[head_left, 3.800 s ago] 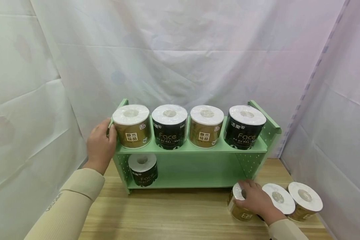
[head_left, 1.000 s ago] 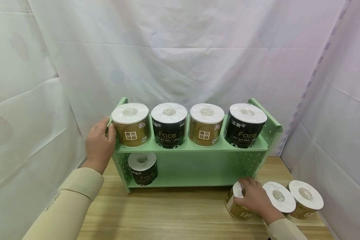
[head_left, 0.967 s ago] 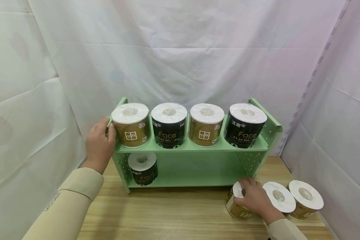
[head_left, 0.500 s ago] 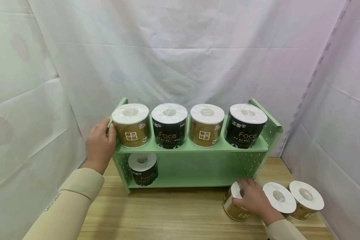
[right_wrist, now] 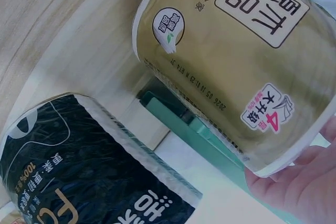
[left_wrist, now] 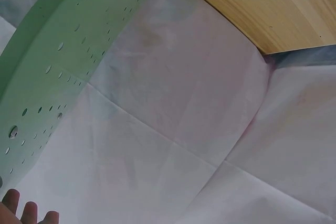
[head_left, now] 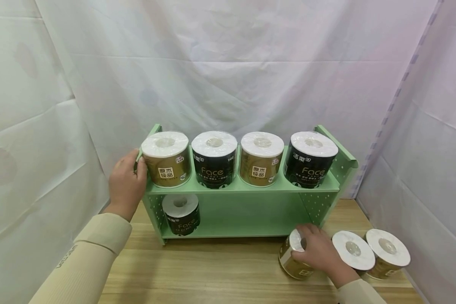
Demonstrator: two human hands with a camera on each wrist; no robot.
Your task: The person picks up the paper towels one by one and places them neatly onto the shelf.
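Observation:
My right hand [head_left: 319,250] grips a gold-wrapped toilet roll [head_left: 297,266] by its white top end. This roll leans on or just over the table in front of the rack's lower right corner; I cannot tell if its base touches. The right wrist view shows the gold wrapper [right_wrist: 236,61] close up, with fingers at its end. My left hand [head_left: 127,183] holds the left side panel of a green two-tier shelf [head_left: 247,213], thumb at the front edge. Fingertips [left_wrist: 30,212] show beside the perforated panel [left_wrist: 68,51] in the left wrist view.
On the upper tier stand gold and black rolls [head_left: 214,164] in alternation. One black roll [head_left: 181,214] sits at the lower tier's left end. Right of my hand, a white-topped roll [head_left: 353,250] and a gold roll [head_left: 387,253] stand on the wooden table [head_left: 213,274]. White cloth surrounds everything.
The right hand has shifted slightly left, taking the gold toilet roll away from the neighbouring rolls, and the roll leans more. The left hand has stayed on the shelf.

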